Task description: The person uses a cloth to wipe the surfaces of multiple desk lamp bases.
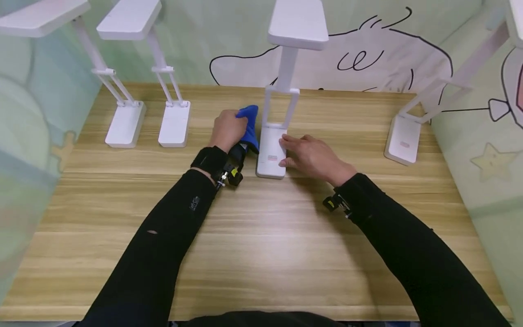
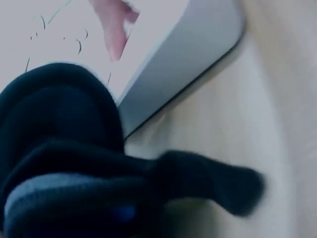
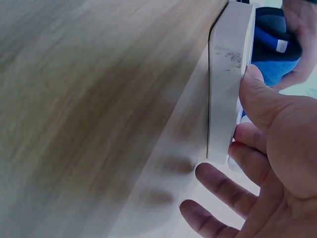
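My left hand (image 1: 229,131) grips a folded blue cloth (image 1: 250,127) just left of the middle desk lamp. In the right wrist view a small white label shows on the cloth (image 3: 281,67). The white lamp base (image 1: 270,156) stands flat on the table, and its arm rises to a flat head (image 1: 298,25). Dark smudges mark the base's side (image 3: 223,74). Thumb and fingertips of my right hand (image 1: 312,156) touch the right edge of that base, while its other fingers are spread off it. Dark, blurred cloth folds (image 2: 54,114) fill much of the left wrist view.
Two more white lamps stand at the back left, their bases (image 1: 126,125) (image 1: 175,125) side by side. Another lamp base (image 1: 403,138) is at the right, near the wall. The wooden table (image 1: 261,263) meets painted walls behind and at both sides.
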`<state>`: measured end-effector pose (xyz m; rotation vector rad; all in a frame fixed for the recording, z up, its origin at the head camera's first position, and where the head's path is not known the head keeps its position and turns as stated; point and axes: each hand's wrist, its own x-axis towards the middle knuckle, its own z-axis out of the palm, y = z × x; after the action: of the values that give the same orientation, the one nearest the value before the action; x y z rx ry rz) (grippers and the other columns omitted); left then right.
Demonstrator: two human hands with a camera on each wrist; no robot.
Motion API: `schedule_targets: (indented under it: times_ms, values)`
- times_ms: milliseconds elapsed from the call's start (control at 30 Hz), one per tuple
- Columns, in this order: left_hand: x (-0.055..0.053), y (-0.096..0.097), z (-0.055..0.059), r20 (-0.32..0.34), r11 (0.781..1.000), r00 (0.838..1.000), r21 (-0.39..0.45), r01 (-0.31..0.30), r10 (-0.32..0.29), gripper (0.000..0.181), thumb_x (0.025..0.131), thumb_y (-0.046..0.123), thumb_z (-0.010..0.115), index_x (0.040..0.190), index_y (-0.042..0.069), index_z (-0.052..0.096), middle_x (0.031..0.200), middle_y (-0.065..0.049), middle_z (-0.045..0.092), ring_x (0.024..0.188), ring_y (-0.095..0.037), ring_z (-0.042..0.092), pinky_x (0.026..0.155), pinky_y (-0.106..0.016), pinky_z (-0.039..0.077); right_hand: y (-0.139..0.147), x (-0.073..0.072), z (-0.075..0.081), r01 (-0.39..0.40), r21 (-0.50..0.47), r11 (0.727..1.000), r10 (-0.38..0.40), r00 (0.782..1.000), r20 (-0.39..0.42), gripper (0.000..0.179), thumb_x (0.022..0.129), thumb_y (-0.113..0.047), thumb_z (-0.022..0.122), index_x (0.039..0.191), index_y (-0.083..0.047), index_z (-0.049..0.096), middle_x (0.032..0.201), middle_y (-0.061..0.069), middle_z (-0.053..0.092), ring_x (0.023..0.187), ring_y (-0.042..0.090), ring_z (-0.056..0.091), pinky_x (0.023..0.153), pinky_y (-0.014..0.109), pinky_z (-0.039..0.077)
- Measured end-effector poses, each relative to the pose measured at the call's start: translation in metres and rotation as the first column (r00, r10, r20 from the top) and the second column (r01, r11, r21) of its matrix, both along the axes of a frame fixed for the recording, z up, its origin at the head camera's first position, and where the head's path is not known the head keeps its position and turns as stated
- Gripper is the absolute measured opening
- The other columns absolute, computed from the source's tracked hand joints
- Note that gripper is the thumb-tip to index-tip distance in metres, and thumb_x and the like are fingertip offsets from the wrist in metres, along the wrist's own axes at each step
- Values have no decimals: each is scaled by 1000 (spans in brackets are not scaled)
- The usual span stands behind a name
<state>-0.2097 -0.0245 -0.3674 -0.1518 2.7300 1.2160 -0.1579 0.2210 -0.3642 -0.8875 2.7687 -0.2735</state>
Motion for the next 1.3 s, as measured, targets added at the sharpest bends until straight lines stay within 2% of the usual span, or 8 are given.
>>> schedule_targets:
  times_ms: [233, 467, 600, 700, 833, 1000, 1133, 1300]
  values:
    - [-34, 0, 18, 211, 923, 915, -101, 371, -344, 51, 106, 6, 39, 154, 13, 55, 156, -8, 56, 120, -23, 55, 109, -33, 45, -4, -1, -3, 7, 3, 1000, -7, 1000, 23, 70, 102, -43, 69, 157, -6, 48, 167, 13, 40, 134, 44, 56, 110, 56, 47]
    - [-59, 4, 36, 391, 764, 789, -263, 589, -474, 46, 109, 10, 34, 146, 15, 62, 129, -11, 58, 99, -25, 51, 86, -34, 42, -11, 2, -6, 24, 21, 999, -25, 999, 41, 71, 102, -45, 68, 159, -8, 46, 168, 11, 39, 133, 45, 56, 107, 57, 49]
    - [-67, 7, 40, 425, 687, 755, -337, 644, -500, 39, 111, 20, 35, 137, 10, 63, 119, -9, 56, 100, -25, 52, 88, -36, 43, -13, 3, -4, 26, 45, 999, -27, 999, 23, 71, 101, -46, 68, 159, -10, 46, 168, 9, 40, 133, 45, 57, 103, 59, 51]
    - [-63, 4, 39, 418, 700, 762, -328, 634, -494, 39, 112, 22, 35, 138, 9, 61, 124, -10, 57, 104, -26, 54, 90, -36, 44, -16, 3, -1, 20, 67, 998, -20, 1000, -2, 71, 101, -47, 68, 159, -12, 48, 167, 9, 42, 133, 45, 58, 100, 63, 52]
    - [-47, -4, 33, 375, 800, 795, -189, 570, -477, 52, 108, 12, 34, 157, 11, 51, 141, -9, 56, 110, -25, 53, 90, -32, 42, -17, 1, 2, 19, 97, 995, -17, 1000, -25, 71, 101, -46, 69, 159, -11, 47, 166, 10, 43, 132, 46, 58, 100, 67, 50]
    - [-25, -5, 21, 251, 878, 857, -52, 476, -449, 42, 100, 3, 39, 132, 1, 67, 110, -12, 59, 87, -24, 51, 76, -27, 38, -10, 2, 0, 50, 91, 995, -48, 999, -19, 72, 102, -44, 68, 160, -9, 44, 167, 12, 41, 132, 50, 57, 101, 68, 49]
    - [-3, -7, 17, 198, 896, 885, -59, 441, -422, 42, 99, 2, 42, 132, -2, 68, 123, -14, 66, 99, -23, 56, 88, -26, 44, -8, 1, -3, 37, 45, 998, -37, 999, -17, 72, 103, -43, 68, 160, -8, 43, 166, 14, 41, 131, 52, 56, 100, 68, 49]
    - [34, -12, 14, 201, 851, 851, -115, 512, -485, 51, 104, 9, 48, 154, 2, 51, 159, -14, 51, 118, -26, 60, 101, -32, 49, -7, 0, -4, 16, 0, 1000, -16, 1000, -9, 70, 103, -39, 68, 159, -4, 44, 165, 17, 41, 131, 52, 56, 103, 66, 48]
